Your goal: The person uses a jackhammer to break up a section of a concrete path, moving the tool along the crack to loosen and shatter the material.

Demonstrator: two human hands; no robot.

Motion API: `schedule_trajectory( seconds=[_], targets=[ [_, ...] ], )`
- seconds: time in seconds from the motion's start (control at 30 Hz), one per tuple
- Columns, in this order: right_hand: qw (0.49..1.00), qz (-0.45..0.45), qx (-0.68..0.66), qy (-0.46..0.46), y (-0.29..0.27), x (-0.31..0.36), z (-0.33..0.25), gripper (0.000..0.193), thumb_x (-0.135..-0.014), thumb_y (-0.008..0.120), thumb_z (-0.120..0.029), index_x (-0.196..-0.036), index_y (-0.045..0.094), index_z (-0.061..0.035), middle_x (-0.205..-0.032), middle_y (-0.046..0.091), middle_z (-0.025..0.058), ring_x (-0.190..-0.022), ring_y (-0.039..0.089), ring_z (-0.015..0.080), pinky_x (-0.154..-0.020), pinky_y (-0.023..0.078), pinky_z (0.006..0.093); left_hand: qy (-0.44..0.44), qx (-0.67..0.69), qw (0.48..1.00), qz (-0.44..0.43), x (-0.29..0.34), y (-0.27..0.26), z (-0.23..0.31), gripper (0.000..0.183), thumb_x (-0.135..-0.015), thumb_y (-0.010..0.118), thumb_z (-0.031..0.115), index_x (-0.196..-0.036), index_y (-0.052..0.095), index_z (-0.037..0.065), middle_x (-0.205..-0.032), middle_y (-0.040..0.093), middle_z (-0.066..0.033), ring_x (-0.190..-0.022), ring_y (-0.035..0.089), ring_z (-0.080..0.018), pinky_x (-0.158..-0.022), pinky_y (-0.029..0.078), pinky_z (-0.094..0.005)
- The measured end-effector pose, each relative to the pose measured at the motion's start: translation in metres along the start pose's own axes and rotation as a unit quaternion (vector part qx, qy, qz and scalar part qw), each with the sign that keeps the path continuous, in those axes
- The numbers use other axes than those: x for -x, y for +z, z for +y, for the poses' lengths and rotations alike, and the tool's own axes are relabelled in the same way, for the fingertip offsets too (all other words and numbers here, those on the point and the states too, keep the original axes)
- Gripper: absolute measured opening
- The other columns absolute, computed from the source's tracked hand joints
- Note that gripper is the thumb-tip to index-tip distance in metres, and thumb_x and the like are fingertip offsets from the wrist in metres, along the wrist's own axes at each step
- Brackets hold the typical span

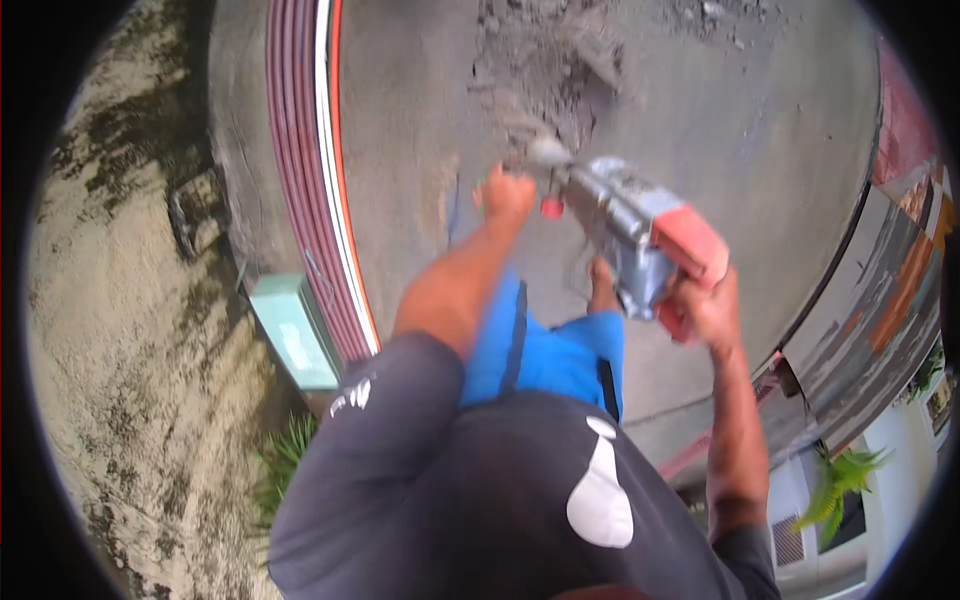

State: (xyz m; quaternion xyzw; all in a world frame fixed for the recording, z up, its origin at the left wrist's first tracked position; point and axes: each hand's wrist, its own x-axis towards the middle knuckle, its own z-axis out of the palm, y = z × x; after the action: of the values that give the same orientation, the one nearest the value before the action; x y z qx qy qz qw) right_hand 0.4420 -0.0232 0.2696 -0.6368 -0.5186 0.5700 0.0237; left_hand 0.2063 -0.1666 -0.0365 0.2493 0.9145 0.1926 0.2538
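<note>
A grey and red demolition hammer [628, 212] is held in front of my body, its nose pointing up and left toward broken concrete [560, 70]. My right hand [708, 312] is closed round its red rear handle. At the front end my left hand [508, 195] is wrapped in a fist, apparently round the side handle, though the grip is mostly covered by the fingers. A small red knob [551, 208] shows beside the nose. The nose is blurred, and I cannot tell whether a chisel bit touches the rubble.
Maroon pipes [290, 160], with white and orange lines beside them, run along the left. Past them are a pale green box [295, 330] and a stained wall [120, 300]. My bare foot [602, 285] stands on the concrete floor [760, 200] below the tool. Planks [880, 280] lie right.
</note>
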Motion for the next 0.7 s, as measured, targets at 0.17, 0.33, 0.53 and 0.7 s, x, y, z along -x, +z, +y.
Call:
schedule_trajectory(
  seconds=[0.17,0.33,0.53,0.7],
  targets=[
    [1.0,0.01,-0.011,0.012,-0.035,-0.014,-0.001,0.008,-0.08,0.067,-0.007,-0.08,0.063,-0.0005,-0.068,0.063,0.0036,-0.058,0.059,0.0114,-0.054,0.048,0.0306,-0.102,0.04,0.987,-0.119,-0.021,-0.011,0.081,0.033,-0.078,0.07,0.022,-0.106,0.067,0.006,-0.098,0.074,-0.0231,-0.094,0.07,-0.0451,-0.085,0.055,-0.0516],
    [0.999,0.004,-0.006,0.036,-0.015,-0.007,-0.018,0.011,-0.079,0.069,-0.009,-0.082,0.064,0.0009,-0.067,0.062,0.0029,-0.059,0.058,0.0095,-0.054,0.047,0.0302,-0.134,-0.014,0.986,-0.103,-0.036,-0.024,0.077,0.031,-0.078,0.071,0.023,-0.105,0.068,0.008,-0.098,0.074,-0.0219,-0.095,0.07,-0.0443,-0.085,0.055,-0.0514],
    [0.989,0.09,-0.107,0.046,0.06,0.048,-0.019,0.008,-0.082,0.069,-0.002,-0.087,0.062,-0.0001,-0.07,0.06,0.0019,-0.056,0.056,0.0093,-0.052,0.044,0.0279,-0.084,-0.049,0.981,-0.165,-0.056,-0.055,0.065,0.032,-0.079,0.072,0.024,-0.106,0.068,0.008,-0.1,0.074,-0.0209,-0.098,0.07,-0.0439,-0.087,0.055,-0.0508],
    [0.984,0.108,-0.108,0.086,0.073,0.053,-0.01,0.014,-0.083,0.069,-0.005,-0.094,0.065,0.0027,-0.078,0.064,0.0042,-0.066,0.059,0.0107,-0.061,0.048,0.0296,-0.038,-0.07,0.979,-0.187,-0.067,-0.056,0.05,0.032,-0.079,0.073,0.025,-0.105,0.069,0.007,-0.1,0.073,-0.0228,-0.099,0.07,-0.0429,-0.087,0.055,-0.0501]
  ],
)
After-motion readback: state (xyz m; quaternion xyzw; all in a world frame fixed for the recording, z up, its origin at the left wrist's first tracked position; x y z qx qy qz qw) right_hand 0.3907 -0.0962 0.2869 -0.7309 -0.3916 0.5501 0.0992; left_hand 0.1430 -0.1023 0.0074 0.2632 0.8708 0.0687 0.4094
